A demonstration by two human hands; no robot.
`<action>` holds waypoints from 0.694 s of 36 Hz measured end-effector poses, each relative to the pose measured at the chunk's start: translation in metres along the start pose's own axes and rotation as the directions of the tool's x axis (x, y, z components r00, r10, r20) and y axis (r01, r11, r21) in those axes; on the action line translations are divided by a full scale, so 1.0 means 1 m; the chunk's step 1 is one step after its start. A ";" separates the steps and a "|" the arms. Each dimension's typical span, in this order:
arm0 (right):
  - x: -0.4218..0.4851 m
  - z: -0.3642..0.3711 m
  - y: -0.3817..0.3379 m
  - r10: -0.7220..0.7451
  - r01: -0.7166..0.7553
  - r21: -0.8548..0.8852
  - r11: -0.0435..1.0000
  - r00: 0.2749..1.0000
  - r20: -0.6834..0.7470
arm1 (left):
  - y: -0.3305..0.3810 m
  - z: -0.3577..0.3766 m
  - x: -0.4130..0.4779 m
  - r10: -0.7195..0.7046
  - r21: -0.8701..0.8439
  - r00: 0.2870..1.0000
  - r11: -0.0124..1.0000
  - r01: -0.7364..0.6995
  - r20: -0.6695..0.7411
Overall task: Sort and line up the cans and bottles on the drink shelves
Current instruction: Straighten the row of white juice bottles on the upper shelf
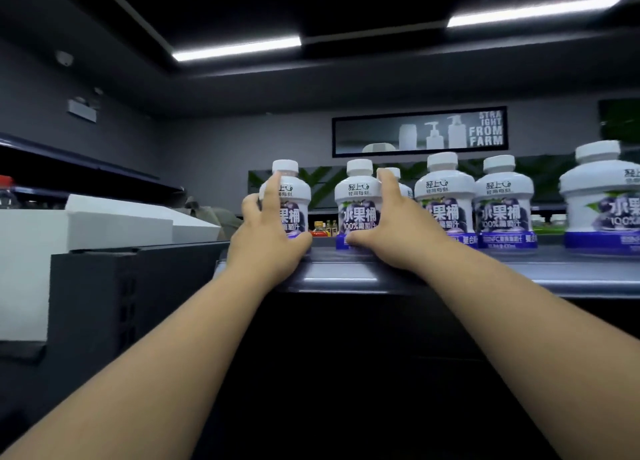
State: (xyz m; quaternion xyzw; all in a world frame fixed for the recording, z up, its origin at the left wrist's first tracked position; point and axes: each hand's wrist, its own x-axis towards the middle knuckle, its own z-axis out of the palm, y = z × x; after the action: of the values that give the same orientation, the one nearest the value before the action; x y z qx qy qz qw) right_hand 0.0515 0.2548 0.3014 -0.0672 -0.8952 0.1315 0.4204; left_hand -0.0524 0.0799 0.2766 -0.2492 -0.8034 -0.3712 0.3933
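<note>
Six white grape-juice bottles (504, 203) upright on top shelf (346, 272); five in front row, one behind. Left hand (270, 231): fingers wrapped round leftmost bottle (298, 193). Right hand (391, 224): fingers and thumb clamped round second bottle (356, 200). Two ceiling light strips (237, 49); one wall sign (419, 130).

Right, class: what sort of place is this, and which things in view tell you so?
Probably a shop's drinks aisle: identical white plastic juice bottles with purple labels line a dark metal shelf, and a framed product sign hangs behind.
</note>
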 end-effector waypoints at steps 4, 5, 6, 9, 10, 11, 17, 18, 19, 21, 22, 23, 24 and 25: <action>0.004 0.003 -0.014 -0.036 0.036 -0.005 0.999 0.999 0.025 | -0.002 -0.002 -0.002 0.020 -0.013 1.000 1.000 -0.020 -0.001; 0.005 0.006 -0.019 -0.054 0.054 0.001 0.999 0.998 0.022 | -0.003 -0.003 -0.002 0.027 -0.025 1.000 0.999 -0.027 -0.007; 0.006 0.011 -0.023 -0.069 0.069 0.006 0.998 0.997 0.020 | -0.005 -0.003 -0.003 0.032 -0.038 0.999 0.999 -0.032 -0.014; 0.009 0.023 -0.029 -0.095 0.095 0.001 0.995 0.995 -0.004 | -0.010 -0.004 -0.003 0.028 -0.072 0.999 0.997 -0.032 -0.046; 0.009 0.026 -0.029 -0.097 0.097 0.005 0.995 0.995 -0.016 | -0.011 -0.005 -0.003 0.027 -0.077 0.998 0.997 -0.031 -0.051; 0.010 0.028 -0.028 -0.100 0.100 0.014 0.995 0.995 -0.024 | -0.012 -0.004 -0.002 0.027 -0.082 0.998 0.996 -0.031 -0.051; 0.007 0.028 -0.025 -0.118 0.118 0.023 0.993 0.993 -0.011 | -0.012 -0.003 -0.003 0.020 -0.100 0.999 0.995 -0.025 -0.049; 0.007 0.028 -0.024 -0.118 0.118 0.026 0.993 0.993 -0.007 | -0.012 -0.003 -0.004 0.015 -0.098 0.999 0.995 -0.020 -0.047; 0.007 0.028 -0.024 -0.112 0.112 0.030 0.993 0.994 -0.003 | -0.011 -0.004 -0.004 0.012 -0.093 0.999 0.995 -0.017 -0.046; 0.006 0.025 -0.022 -0.090 0.090 0.054 0.994 0.996 0.002 | -0.010 -0.004 -0.004 0.012 -0.082 0.999 0.997 -0.016 -0.048; 0.005 0.023 -0.021 -0.074 0.074 0.066 0.995 0.997 0.002 | -0.010 -0.004 -0.004 0.012 -0.074 0.999 0.997 -0.015 -0.048; 0.004 0.019 -0.018 -0.054 0.053 0.069 0.996 0.999 0.003 | -0.009 -0.004 -0.005 0.010 -0.063 0.999 0.998 -0.013 -0.047; 0.003 0.015 -0.016 -0.031 0.031 0.062 0.998 0.999 0.006 | -0.009 -0.003 -0.005 0.007 -0.050 0.999 0.999 -0.009 -0.044; 0.003 0.010 -0.012 -0.009 0.009 0.049 0.999 1.000 0.008 | -0.008 -0.003 -0.005 0.003 -0.035 0.999 0.999 -0.004 -0.043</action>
State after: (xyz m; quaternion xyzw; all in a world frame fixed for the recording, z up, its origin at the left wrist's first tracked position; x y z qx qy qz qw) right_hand 0.0420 0.2424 0.3007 -0.0523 -0.8938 0.1516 0.4187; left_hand -0.0540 0.0718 0.2704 -0.2495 -0.7877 -0.3899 0.4065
